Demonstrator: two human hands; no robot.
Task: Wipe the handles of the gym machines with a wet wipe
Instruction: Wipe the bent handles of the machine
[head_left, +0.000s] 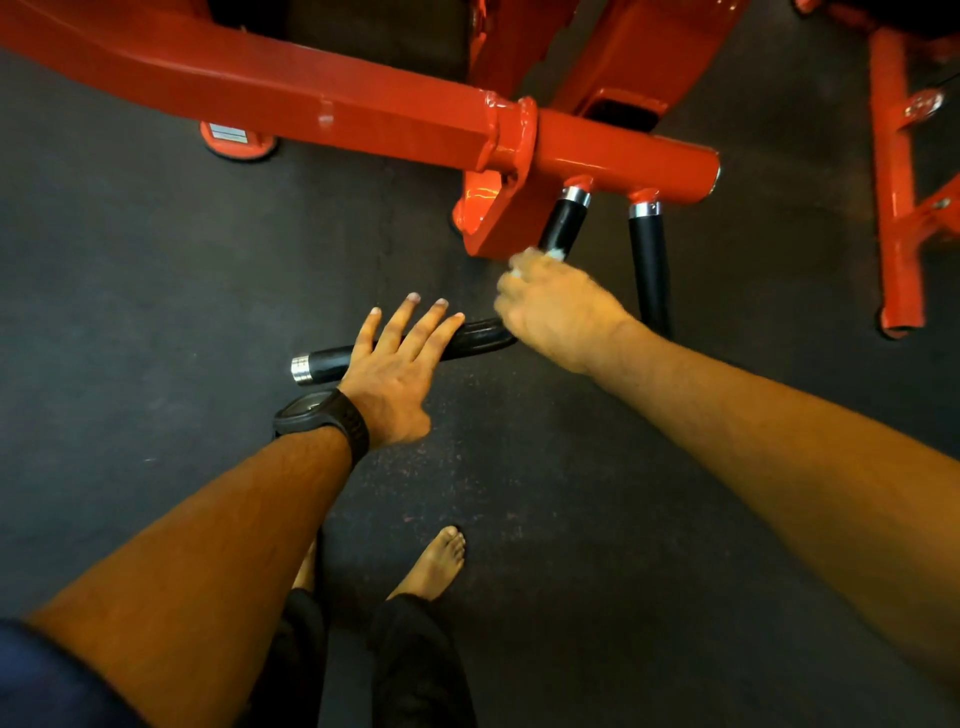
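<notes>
Right hand (558, 312) clamps the wet wipe (556, 253) around the black handle (563, 223) under the red arm (311, 98); left hand (397, 376), fingers straight, spreads over the lower bar (483, 338).

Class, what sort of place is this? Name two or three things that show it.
Probably a gym: a red machine arm carrying black handles, a dark speckled floor, and the right hand holding a white wipe against one.
</notes>
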